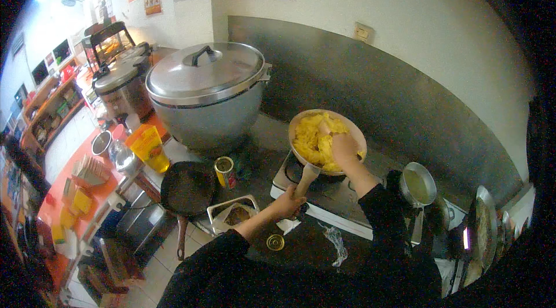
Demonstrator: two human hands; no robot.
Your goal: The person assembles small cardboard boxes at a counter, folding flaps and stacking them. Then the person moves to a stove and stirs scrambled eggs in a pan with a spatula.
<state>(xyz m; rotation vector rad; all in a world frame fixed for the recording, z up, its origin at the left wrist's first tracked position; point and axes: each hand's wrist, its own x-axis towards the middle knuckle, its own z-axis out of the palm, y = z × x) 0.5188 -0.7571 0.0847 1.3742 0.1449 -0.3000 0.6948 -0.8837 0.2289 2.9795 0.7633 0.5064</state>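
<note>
A light-coloured pan [361, 135] stands on a white stove [282, 185], filled with lumpy yellow food [311, 134]. My left hand [285, 204] is closed around the pan's pale handle [307, 180], which points toward me. Over the right side of the pan, my right hand [346, 150] is closed on a pale utensil [325, 128] that looks like a spatula. Its tip dips into the yellow food, and my fingers hide most of it. An opened tin can [225, 172] stands left of the stove.
Left of the pan stands a big lidded pot [202, 117]. A dark skillet [188, 186], a yellow oil pouch [149, 147] and a wire-handled basket [234, 215] lie nearer. A can lid [275, 242] and crumpled plastic [335, 244] lie in front; a saucepan [418, 185] is at right.
</note>
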